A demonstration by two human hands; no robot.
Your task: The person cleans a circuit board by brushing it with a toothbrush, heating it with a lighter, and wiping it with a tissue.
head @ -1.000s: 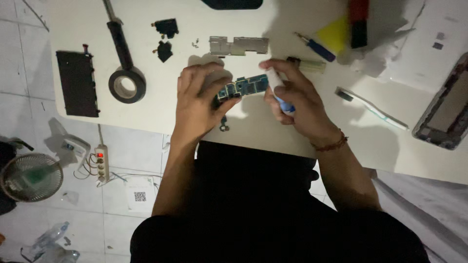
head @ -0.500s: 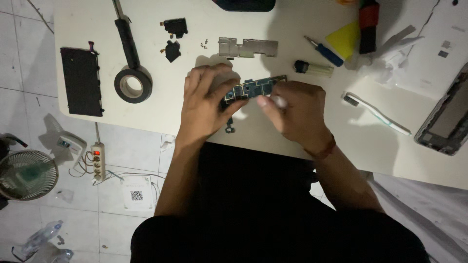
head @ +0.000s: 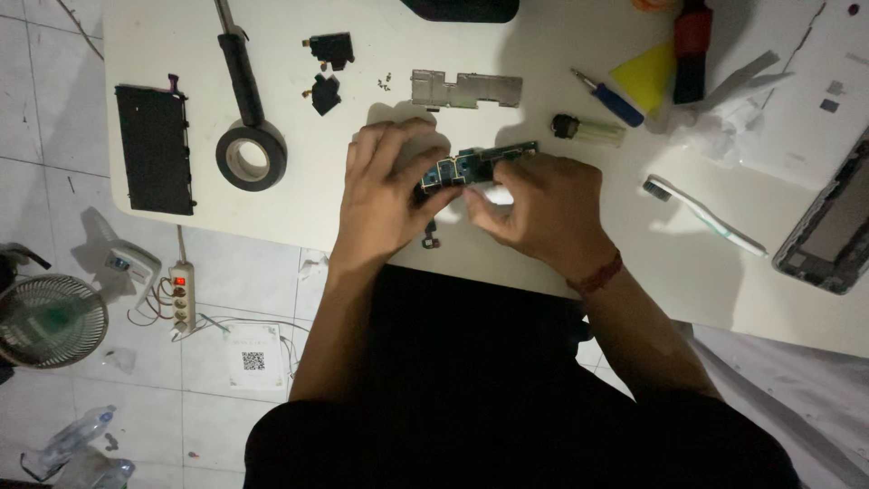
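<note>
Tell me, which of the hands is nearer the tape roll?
Left. The left hand lies just right of the tape roll; the right hand sits farther right, beyond the circuit board.

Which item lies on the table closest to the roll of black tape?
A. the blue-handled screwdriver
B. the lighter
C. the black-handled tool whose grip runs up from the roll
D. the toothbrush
C: the black-handled tool touches the roll of black tape at its top edge, while the others lie far right.
</note>
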